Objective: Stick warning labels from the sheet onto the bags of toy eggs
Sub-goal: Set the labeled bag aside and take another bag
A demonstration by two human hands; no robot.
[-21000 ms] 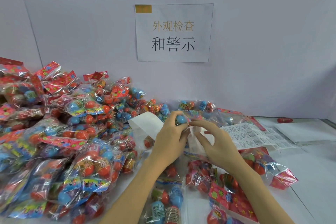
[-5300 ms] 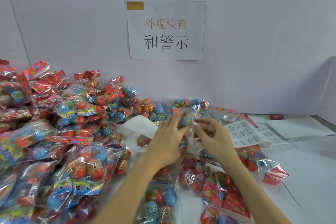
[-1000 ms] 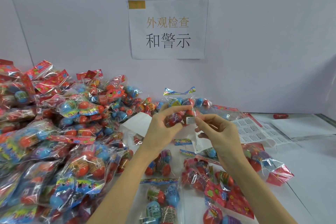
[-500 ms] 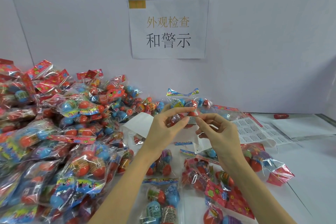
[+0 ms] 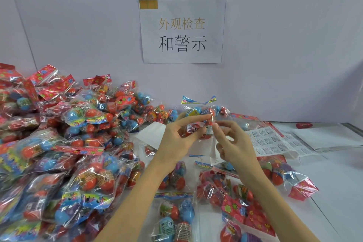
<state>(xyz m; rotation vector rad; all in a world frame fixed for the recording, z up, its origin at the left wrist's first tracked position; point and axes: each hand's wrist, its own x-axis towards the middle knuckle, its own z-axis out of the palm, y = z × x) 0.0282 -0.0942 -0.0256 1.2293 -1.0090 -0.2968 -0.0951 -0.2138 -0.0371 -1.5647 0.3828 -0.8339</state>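
Holding one bag of toy eggs [image 5: 200, 116] aloft: our left hand [image 5: 176, 141] pinches it, our right hand [image 5: 233, 143] pinches a warning label [image 5: 209, 129] against it.

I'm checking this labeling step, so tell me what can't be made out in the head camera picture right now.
- Warning label: print too small to read; whether it is fully stuck cannot be told, fingertips cover its edges.
- Held bag: lower part hidden behind the left hand and right hand.
- Label sheet: print too small; its near left part lies behind the right hand.
- Pile of bags: cut off by the left and bottom edges.
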